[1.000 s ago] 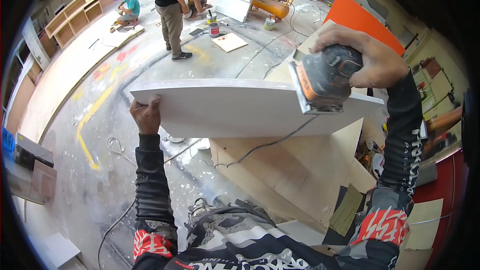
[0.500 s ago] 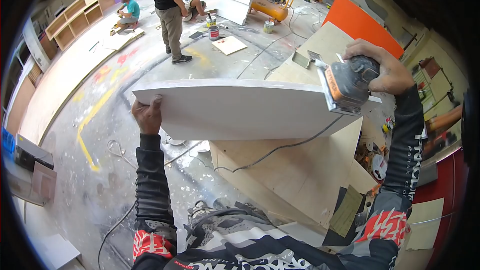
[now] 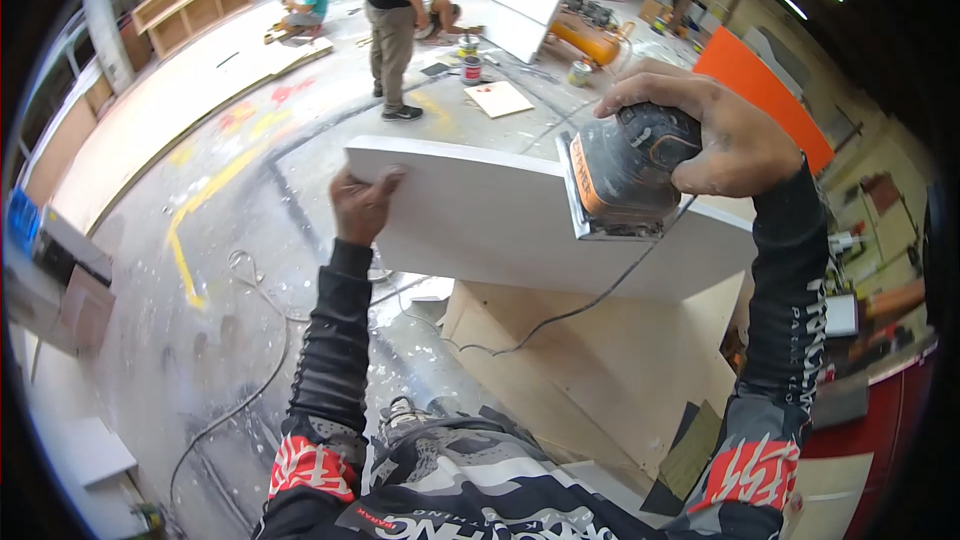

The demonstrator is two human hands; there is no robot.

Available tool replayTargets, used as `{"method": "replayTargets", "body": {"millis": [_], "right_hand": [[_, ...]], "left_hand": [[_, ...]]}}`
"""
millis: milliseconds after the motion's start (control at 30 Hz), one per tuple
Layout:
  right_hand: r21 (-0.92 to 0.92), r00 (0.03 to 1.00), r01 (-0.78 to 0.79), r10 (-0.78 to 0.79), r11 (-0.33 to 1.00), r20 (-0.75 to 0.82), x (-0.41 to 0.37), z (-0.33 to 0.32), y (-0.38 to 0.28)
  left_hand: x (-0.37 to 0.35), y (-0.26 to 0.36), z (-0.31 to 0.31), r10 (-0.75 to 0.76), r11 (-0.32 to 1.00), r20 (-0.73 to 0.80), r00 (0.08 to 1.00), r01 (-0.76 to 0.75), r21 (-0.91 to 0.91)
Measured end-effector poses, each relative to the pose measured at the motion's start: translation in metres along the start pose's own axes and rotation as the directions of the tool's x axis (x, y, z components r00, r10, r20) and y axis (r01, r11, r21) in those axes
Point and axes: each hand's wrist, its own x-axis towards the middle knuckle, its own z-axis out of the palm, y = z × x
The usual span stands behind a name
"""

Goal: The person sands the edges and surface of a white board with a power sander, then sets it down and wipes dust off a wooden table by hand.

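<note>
A white board stands on its long edge in front of me, its upper edge facing up. My left hand grips its upper left corner, the thumb on the near face. Wrapped over the top of a black and orange power sander is my right hand. The sander sits tilted at the board's upper edge, right of the middle, with its flat pad side against that edge. From the sander a dark cord hangs down across the board's near face.
A wooden box-like surface lies under the board. An orange panel leans at the right. Further off are a standing person, two crouching people, paint cans and an orange compressor tank. A loose cable trails over the floor at left.
The sander in my right hand has moved left along the board's upper edge. My view has shifted, and the left hand with the board's corner now appears further right.
</note>
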Motion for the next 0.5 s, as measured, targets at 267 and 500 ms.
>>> {"method": "replayTargets", "body": {"millis": [267,500], "right_hand": [[-0.096,0.979,0.201,-0.204,0.975,-0.022,0.065,0.009,-0.042],[-0.102,0.979,0.199,-0.193,0.975,0.067,0.139,0.02,-0.084]], "left_hand": [[0.003,0.034,0.001,-0.062,0.995,0.067,0.996,0.056,0.081],[0.009,0.043,-0.006,-0.046,0.992,0.046,0.998,0.041,0.116]]}}
